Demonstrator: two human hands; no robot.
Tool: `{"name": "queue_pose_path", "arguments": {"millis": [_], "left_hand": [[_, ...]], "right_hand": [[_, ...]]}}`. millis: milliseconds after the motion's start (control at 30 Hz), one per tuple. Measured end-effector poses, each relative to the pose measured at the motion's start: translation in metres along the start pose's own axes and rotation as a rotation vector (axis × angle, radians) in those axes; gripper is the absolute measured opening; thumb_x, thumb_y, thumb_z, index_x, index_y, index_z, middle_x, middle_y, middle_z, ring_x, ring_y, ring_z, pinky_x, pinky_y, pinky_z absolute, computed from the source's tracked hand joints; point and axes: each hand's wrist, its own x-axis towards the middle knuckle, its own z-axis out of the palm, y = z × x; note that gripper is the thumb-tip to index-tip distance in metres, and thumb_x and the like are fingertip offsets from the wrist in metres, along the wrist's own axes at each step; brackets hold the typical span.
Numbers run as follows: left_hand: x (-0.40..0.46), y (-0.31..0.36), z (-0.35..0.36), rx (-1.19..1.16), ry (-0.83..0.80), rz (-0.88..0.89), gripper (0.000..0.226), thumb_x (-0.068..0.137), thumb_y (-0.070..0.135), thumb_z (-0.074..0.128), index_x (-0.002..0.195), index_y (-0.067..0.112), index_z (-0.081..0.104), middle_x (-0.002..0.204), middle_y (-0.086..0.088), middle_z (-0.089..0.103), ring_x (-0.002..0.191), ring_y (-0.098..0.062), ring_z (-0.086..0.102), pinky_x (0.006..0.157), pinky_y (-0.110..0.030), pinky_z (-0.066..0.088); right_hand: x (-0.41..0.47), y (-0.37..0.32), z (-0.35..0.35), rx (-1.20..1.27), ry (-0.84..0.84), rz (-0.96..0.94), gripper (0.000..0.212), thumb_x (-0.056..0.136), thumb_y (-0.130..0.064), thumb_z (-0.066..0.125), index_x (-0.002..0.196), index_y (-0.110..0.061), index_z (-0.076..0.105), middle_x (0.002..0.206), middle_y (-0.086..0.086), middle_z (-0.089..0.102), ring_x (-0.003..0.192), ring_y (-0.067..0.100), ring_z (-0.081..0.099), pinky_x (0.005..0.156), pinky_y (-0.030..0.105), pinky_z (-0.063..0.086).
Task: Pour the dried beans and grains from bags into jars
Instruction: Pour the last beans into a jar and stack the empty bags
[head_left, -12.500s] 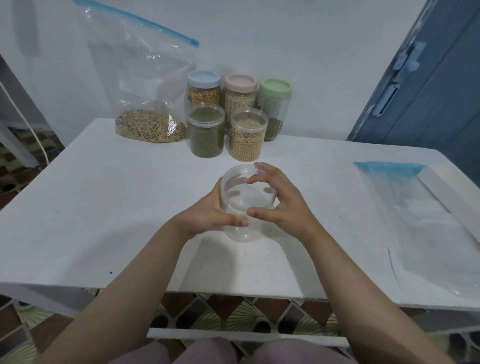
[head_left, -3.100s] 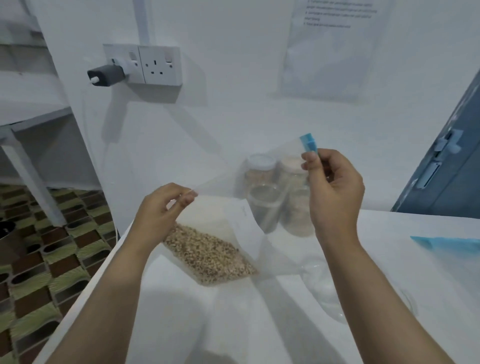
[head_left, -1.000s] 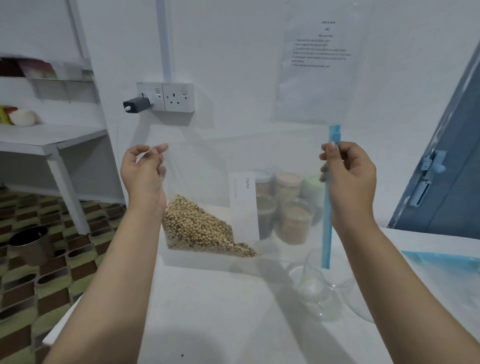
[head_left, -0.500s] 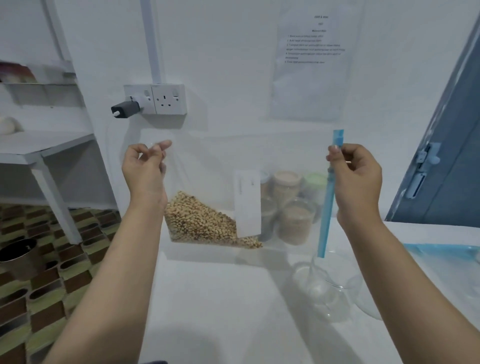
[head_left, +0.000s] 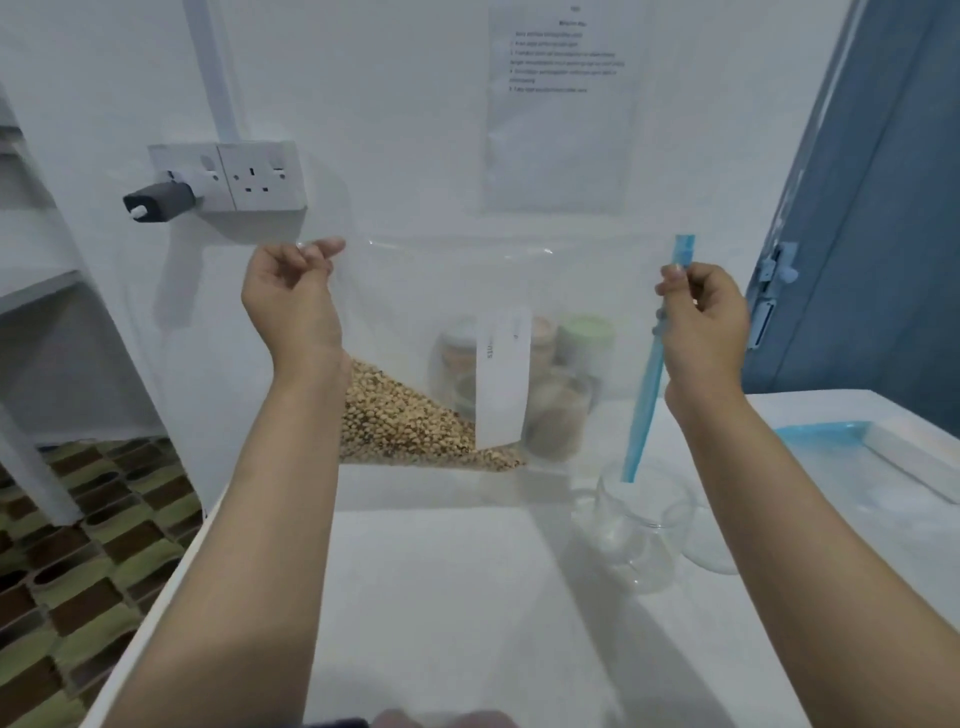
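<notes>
White wall (head_left: 389, 104) behind, with double socket (head_left: 262, 176), dark plug (head_left: 158, 200) in its left outlet, vertical conduit (head_left: 210, 67) above, printed sheet (head_left: 563, 114) pinned up. Blue door (head_left: 878, 208) right. White shelf (head_left: 36, 286) left, over patterned floor tiles (head_left: 78, 545). White table (head_left: 441, 597) in front.

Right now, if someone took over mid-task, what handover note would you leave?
Left hand pinches the bag's closed end; right hand pinches its blue zip edge, which hangs down to the empty jar's mouth.
Beans sit heaped in the bag's lower left corner.
Done: five filled jars stand behind.
Left: tip the beans into the jar.
</notes>
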Motion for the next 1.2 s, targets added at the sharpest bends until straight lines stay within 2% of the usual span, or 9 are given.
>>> {"name": "queue_pose_path", "arguments": {"millis": [133, 267, 500, 667, 1067, 1200], "left_hand": [[-0.001, -0.002, 0.008, 0.011, -0.052, 0.000, 0.034, 0.091, -0.009, 0.051, 0.075, 0.019, 0.038, 0.085, -0.009, 0.070, 0.079, -0.007, 0.067, 0.068, -0.018, 0.040], [-0.006, -0.005, 0.015, 0.000, -0.080, -0.008, 0.036, 0.090, -0.011, 0.049, 0.075, 0.019, 0.039, 0.084, -0.009, 0.070, 0.081, -0.008, 0.067, 0.068, -0.018, 0.040], [-0.011, 0.007, 0.038, -0.021, -0.078, 0.010, 0.036, 0.094, -0.007, 0.050, 0.075, 0.020, 0.038, 0.076, 0.002, 0.072, 0.077, -0.003, 0.067, 0.067, -0.016, 0.041], [-0.014, 0.015, 0.052, -0.004, -0.108, 0.050, 0.035, 0.095, -0.006, 0.049, 0.075, 0.020, 0.037, 0.079, -0.001, 0.071, 0.075, -0.003, 0.065, 0.069, -0.015, 0.041], [-0.026, 0.018, 0.066, 0.023, -0.108, 0.059, 0.035, 0.095, -0.006, 0.049, 0.076, 0.021, 0.037, 0.077, 0.002, 0.072, 0.074, -0.003, 0.064, 0.071, -0.018, 0.039], [-0.028, 0.022, 0.073, 0.033, -0.126, 0.083, 0.034, 0.096, -0.005, 0.048, 0.076, 0.021, 0.037, 0.081, -0.003, 0.072, 0.072, -0.003, 0.062, 0.069, -0.018, 0.040]], "right_hand": [[-0.002, 0.009, -0.014, -0.030, 0.017, 0.016, 0.019, 0.099, -0.025, 0.057, 0.081, -0.027, 0.058, 0.080, -0.011, 0.061, 0.072, 0.005, 0.051, 0.073, 0.021, 0.045], [-0.001, 0.010, -0.021, -0.005, 0.026, 0.037, 0.019, 0.101, -0.024, 0.056, 0.082, -0.026, 0.059, 0.082, -0.010, 0.060, 0.072, 0.003, 0.051, 0.073, 0.016, 0.043], [0.003, 0.011, -0.032, 0.007, 0.017, 0.043, 0.018, 0.102, -0.025, 0.053, 0.085, -0.028, 0.059, 0.082, -0.010, 0.061, 0.076, 0.002, 0.052, 0.076, 0.015, 0.043], [0.006, 0.018, -0.043, 0.024, 0.005, 0.058, 0.016, 0.102, -0.026, 0.053, 0.089, -0.029, 0.060, 0.083, -0.010, 0.061, 0.085, 0.006, 0.054, 0.083, 0.020, 0.044], [0.004, 0.025, -0.055, 0.026, -0.021, 0.051, 0.016, 0.104, -0.029, 0.049, 0.091, -0.030, 0.059, 0.085, -0.011, 0.062, 0.085, 0.003, 0.055, 0.082, 0.017, 0.042], [0.003, 0.026, -0.060, 0.014, -0.028, 0.051, 0.015, 0.103, -0.030, 0.050, 0.090, -0.032, 0.057, 0.089, -0.012, 0.063, 0.086, 0.003, 0.056, 0.082, 0.017, 0.042]]}}
